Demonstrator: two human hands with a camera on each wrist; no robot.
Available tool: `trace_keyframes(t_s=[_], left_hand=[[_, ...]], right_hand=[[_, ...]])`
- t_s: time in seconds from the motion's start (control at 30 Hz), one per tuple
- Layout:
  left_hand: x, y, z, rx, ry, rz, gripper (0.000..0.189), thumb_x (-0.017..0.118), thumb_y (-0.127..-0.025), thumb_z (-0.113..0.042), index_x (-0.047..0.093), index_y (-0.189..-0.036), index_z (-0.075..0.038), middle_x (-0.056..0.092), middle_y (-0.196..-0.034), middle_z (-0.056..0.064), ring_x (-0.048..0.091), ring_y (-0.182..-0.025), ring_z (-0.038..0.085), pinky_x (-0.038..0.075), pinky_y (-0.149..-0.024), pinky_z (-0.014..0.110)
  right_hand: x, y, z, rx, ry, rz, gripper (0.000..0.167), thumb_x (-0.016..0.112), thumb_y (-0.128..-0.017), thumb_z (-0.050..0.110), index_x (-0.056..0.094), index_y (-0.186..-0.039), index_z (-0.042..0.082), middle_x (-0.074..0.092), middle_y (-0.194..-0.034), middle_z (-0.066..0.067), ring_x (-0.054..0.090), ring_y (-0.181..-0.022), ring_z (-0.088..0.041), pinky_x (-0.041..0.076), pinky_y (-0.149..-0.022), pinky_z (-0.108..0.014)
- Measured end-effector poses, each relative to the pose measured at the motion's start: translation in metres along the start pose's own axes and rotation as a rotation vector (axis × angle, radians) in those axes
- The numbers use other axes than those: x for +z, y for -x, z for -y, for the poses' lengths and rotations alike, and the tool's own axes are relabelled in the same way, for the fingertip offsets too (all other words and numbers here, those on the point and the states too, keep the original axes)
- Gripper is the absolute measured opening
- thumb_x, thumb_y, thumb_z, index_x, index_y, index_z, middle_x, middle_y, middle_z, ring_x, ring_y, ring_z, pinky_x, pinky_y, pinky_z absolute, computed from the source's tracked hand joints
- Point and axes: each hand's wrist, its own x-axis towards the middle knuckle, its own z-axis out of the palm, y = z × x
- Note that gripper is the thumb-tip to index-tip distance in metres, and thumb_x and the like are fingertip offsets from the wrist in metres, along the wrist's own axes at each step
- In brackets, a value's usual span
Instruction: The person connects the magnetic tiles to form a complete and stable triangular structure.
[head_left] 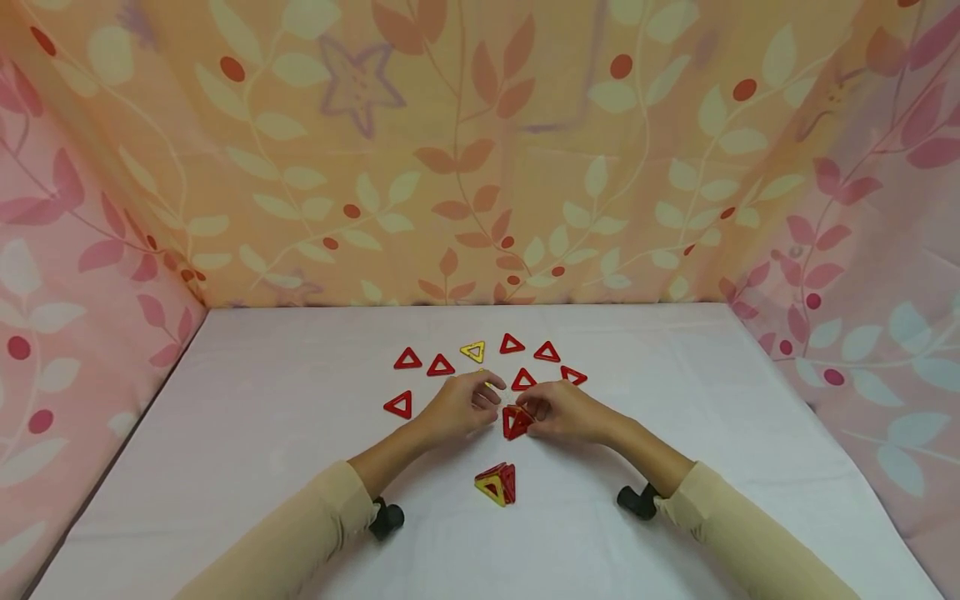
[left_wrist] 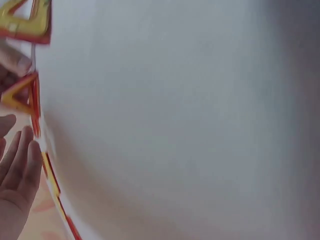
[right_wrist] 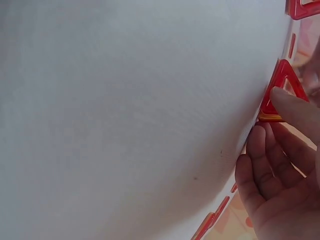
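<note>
Right hand: the right hand (head_left: 566,412) pinches the red triangle assembly (head_left: 515,422), with the thumb against one red face and the fingers at its lower edge.
Left hand: the left hand (head_left: 467,406) is relaxed, fingers loosely bent, positioned just beside the assembly and apart from it.
Assembly position: on or just above the white tabletop (head_left: 247,467), between the two hands; exact contact with the surface cannot be determined. An orange-yellow edge shows at its base in the right wrist view.
Pyramid unit: a red and yellow pyramid (head_left: 497,484) stands on the tabletop nearer the person, between the forearms.
Loose red parts: seven triangle frames, including a left red triangle (head_left: 400,405) and a right red triangle (head_left: 573,376), lie beyond and beside the hands.
Loose yellow parts: one yellow triangle (head_left: 473,352) lies in the far row; a second yellow piece (head_left: 486,379) is partly hidden behind the left hand.
Wrist equipment: a black device (head_left: 387,518) sits at the left wrist, another black unit (head_left: 637,502) at the right.
Backdrop: leaf-patterned fabric (head_left: 465,150) beyond the tabletop.
</note>
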Motion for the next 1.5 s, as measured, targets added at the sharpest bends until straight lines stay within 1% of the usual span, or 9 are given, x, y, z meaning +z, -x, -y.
trace_keyframes(t_s=[0.1,0.2,0.27,0.37,0.53,0.77,0.97,1.23,1.5], left_hand=[[-0.008,-0.004,0.002,0.017,-0.012,-0.081,0.035,0.071,-0.088,0.002,0.062,-0.122,-0.003,0.069,-0.105,0.012,0.066,-0.096,0.020,0.057,-0.084,0.031],[-0.014,-0.008,0.004,0.007,-0.043,-0.148,0.035,0.071,-0.088,0.004,0.062,-0.122,0.000,0.068,-0.108,0.014,0.065,-0.101,0.025,0.055,-0.089,0.036],[-0.016,-0.010,0.005,-0.022,-0.079,-0.173,0.037,0.070,-0.087,0.004,0.062,-0.123,-0.001,0.068,-0.114,0.014,0.063,-0.106,0.027,0.053,-0.093,0.040],[-0.017,-0.013,0.008,-0.066,-0.142,-0.181,0.042,0.070,-0.086,0.003,0.061,-0.127,-0.004,0.065,-0.121,0.013,0.060,-0.113,0.028,0.050,-0.098,0.043],[-0.017,-0.018,0.011,-0.088,-0.189,-0.156,0.047,0.071,-0.087,0.003,0.059,-0.131,-0.005,0.064,-0.125,0.012,0.061,-0.114,0.028,0.050,-0.098,0.043],[-0.018,-0.023,0.015,-0.074,-0.276,-0.140,0.044,0.073,-0.088,-0.002,0.060,-0.130,-0.008,0.069,-0.119,0.009,0.064,-0.111,0.025,0.051,-0.097,0.040],[-0.019,-0.025,0.016,-0.052,-0.310,-0.120,0.043,0.074,-0.088,-0.004,0.061,-0.128,-0.009,0.072,-0.115,0.008,0.064,-0.109,0.025,0.052,-0.095,0.040],[-0.023,-0.016,0.017,-0.023,-0.271,-0.059,0.046,0.078,-0.083,-0.001,0.062,-0.126,-0.007,0.074,-0.107,0.006,0.065,-0.099,0.021,0.054,-0.089,0.036],[-0.021,-0.003,0.014,-0.044,-0.237,0.023,0.048,0.080,-0.083,-0.006,0.062,-0.127,-0.011,0.073,-0.106,0.001,0.065,-0.095,0.016,0.055,-0.085,0.032]], right_hand=[[0.001,0.000,0.000,0.003,0.012,-0.003,0.036,0.080,-0.084,0.009,0.069,-0.117,0.001,0.067,-0.094,0.004,0.061,-0.083,-0.013,0.054,-0.076,-0.026],[0.002,-0.001,0.001,0.008,0.033,-0.005,0.036,0.080,-0.084,0.010,0.069,-0.117,0.002,0.068,-0.096,0.003,0.060,-0.083,-0.012,0.054,-0.075,-0.025],[0.002,-0.001,0.001,0.014,0.042,-0.007,0.036,0.080,-0.084,0.010,0.070,-0.117,0.002,0.068,-0.097,0.003,0.059,-0.083,-0.012,0.053,-0.074,-0.024],[0.002,-0.001,0.002,0.023,0.054,-0.005,0.036,0.080,-0.084,0.010,0.070,-0.118,0.002,0.068,-0.098,0.003,0.059,-0.083,-0.013,0.053,-0.074,-0.024],[0.002,-0.002,0.002,0.039,0.066,0.002,0.036,0.080,-0.084,0.012,0.070,-0.118,0.003,0.068,-0.098,0.003,0.059,-0.083,-0.013,0.053,-0.074,-0.023],[0.003,-0.002,0.003,0.043,0.066,-0.005,0.037,0.080,-0.084,0.012,0.069,-0.119,0.003,0.068,-0.098,0.003,0.058,-0.083,-0.012,0.053,-0.074,-0.024],[0.003,-0.001,0.003,0.056,0.074,-0.008,0.038,0.080,-0.084,0.012,0.069,-0.119,0.003,0.068,-0.097,0.003,0.058,-0.083,-0.012,0.053,-0.075,-0.024],[0.003,-0.002,0.004,0.055,0.081,0.005,0.038,0.080,-0.085,0.012,0.069,-0.120,0.003,0.067,-0.098,0.002,0.057,-0.083,-0.013,0.051,-0.073,-0.024],[0.003,-0.001,0.004,0.040,0.094,0.000,0.037,0.079,-0.085,0.012,0.069,-0.119,0.002,0.066,-0.096,0.003,0.057,-0.082,-0.014,0.051,-0.073,-0.024]])
